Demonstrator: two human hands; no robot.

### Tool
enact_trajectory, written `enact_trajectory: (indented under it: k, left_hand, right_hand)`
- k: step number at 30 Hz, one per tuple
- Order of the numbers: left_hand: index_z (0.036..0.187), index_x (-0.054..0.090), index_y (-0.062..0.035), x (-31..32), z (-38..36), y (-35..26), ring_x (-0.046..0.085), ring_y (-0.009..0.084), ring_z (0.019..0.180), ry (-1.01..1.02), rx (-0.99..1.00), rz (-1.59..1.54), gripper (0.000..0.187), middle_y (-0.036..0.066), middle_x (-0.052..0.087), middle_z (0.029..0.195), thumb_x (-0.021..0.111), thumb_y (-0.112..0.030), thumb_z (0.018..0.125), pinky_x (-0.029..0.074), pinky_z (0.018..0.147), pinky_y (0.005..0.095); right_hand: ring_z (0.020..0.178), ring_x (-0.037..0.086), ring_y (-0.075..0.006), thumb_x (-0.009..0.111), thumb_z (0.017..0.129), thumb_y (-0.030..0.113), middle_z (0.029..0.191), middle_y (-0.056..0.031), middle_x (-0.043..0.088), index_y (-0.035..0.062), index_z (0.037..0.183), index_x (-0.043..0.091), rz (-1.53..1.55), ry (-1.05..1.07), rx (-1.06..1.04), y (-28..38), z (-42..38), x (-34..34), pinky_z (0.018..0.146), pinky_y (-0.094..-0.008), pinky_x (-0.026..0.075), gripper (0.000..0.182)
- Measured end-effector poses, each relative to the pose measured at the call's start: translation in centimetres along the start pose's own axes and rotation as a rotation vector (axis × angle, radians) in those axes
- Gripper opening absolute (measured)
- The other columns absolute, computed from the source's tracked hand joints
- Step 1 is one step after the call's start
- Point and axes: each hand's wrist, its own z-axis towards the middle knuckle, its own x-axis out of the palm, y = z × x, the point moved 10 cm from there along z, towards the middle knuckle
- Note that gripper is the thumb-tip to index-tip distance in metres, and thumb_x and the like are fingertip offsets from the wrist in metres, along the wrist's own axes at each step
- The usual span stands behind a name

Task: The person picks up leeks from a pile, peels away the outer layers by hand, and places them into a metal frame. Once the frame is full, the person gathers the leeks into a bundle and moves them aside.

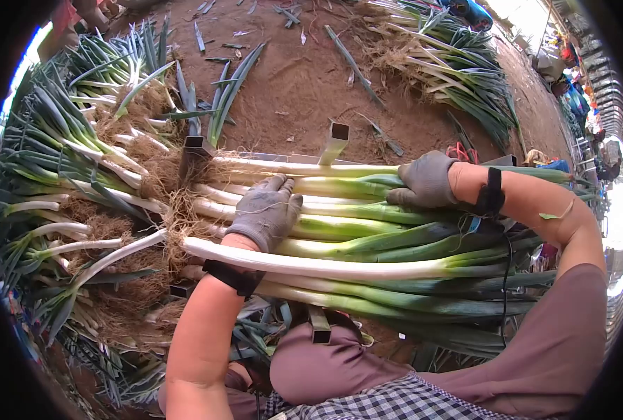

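My left hand (pixel 266 211), in a grey glove, lies flat with its fingers stretched out over the white shafts of several leeks (pixel 346 226) laid side by side. One thick leek (pixel 311 264) passes across the top of my left wrist. Farther right, my right hand (pixel 425 182), gloved too, has its fingers curled round a leek (pixel 346 187) where white turns to green, at the far side of the row. The leeks' roots point left and their dark green leaves point right. Beneath the row is a metal frame with upright square posts (pixel 335 142).
A big heap of leeks with tangled roots (pixel 87 161) lies at the left, against the frame. Another leek pile (pixel 444 63) rests on the bare soil (pixel 290 91) at the far right. Loose leaves (pixel 234 91) are scattered there. A black cord (pixel 507 280) hangs by my right arm.
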Motion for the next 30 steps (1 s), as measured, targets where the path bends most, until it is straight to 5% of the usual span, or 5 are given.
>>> enact_trajectory:
  k: [9, 17, 19, 24, 30]
  left_hand:
    - [0.128, 0.058, -0.0007, 2.1, 2.0, 0.4, 0.054, 0.0335, 0.122, 0.350, -0.013, 0.024, 0.055, 0.016, 0.052, 0.137, 0.037, -0.042, 0.099, 0.040, 0.104, 0.0431]
    - [0.135, 0.054, -0.0016, 1.2, 1.2, 0.1, 0.051, 0.0307, 0.127, 0.303, -0.042, 0.022, 0.059, 0.016, 0.049, 0.141, 0.035, -0.044, 0.098, 0.036, 0.106, 0.0429]
    - [0.134, 0.054, -0.0016, 1.2, 1.2, -0.1, 0.051, 0.0301, 0.127, 0.295, -0.032, 0.011, 0.059, 0.016, 0.050, 0.140, 0.035, -0.044, 0.098, 0.036, 0.106, 0.0431]
    - [0.132, 0.056, -0.0011, 1.9, 1.1, 0.5, 0.051, 0.0287, 0.127, 0.175, -0.009, 0.030, 0.059, 0.016, 0.051, 0.138, 0.035, -0.044, 0.098, 0.036, 0.105, 0.0422]
    - [0.116, 0.063, -0.0061, 1.6, 0.7, 0.6, 0.063, 0.0355, 0.106, 0.158, -0.118, 0.017, 0.048, 0.021, 0.067, 0.111, 0.041, -0.046, 0.098, 0.048, 0.092, 0.0434]
  right_hand:
    - [0.099, 0.065, -0.0391, 0.030, 0.100, 0.058, 0.102, -0.0210, 0.070, 0.0018, 0.109, 0.069, -0.187, 0.267, -0.010, 0.8, 3.7, 1.3, 0.091, -0.0466, 0.048, 0.070]
    - [0.082, 0.068, -0.0375, 0.058, 0.085, 0.065, 0.077, -0.0205, 0.066, -0.0016, 0.097, 0.060, 0.031, -0.301, -0.429, 9.0, -7.3, -5.6, 0.070, -0.0464, 0.053, 0.067]
    - [0.076, 0.067, -0.0317, 0.066, 0.083, 0.039, 0.078, -0.0157, 0.063, 0.0018, 0.097, 0.057, -0.015, -0.547, -0.581, 11.7, -10.7, -4.4, 0.067, -0.0416, 0.053, 0.041]
    - [0.067, 0.063, -0.0251, 0.057, 0.081, 0.008, 0.074, -0.0098, 0.060, 0.0010, 0.100, 0.058, 0.099, -0.710, -0.376, 9.0, -12.9, -5.2, 0.055, -0.0383, 0.049, 0.021]
    - [0.068, 0.062, -0.0300, 0.062, 0.084, 0.012, 0.076, -0.0099, 0.060, 0.0050, 0.122, 0.060, -0.149, -0.869, -0.236, 6.5, -15.0, -10.5, 0.058, -0.0413, 0.050, 0.038]
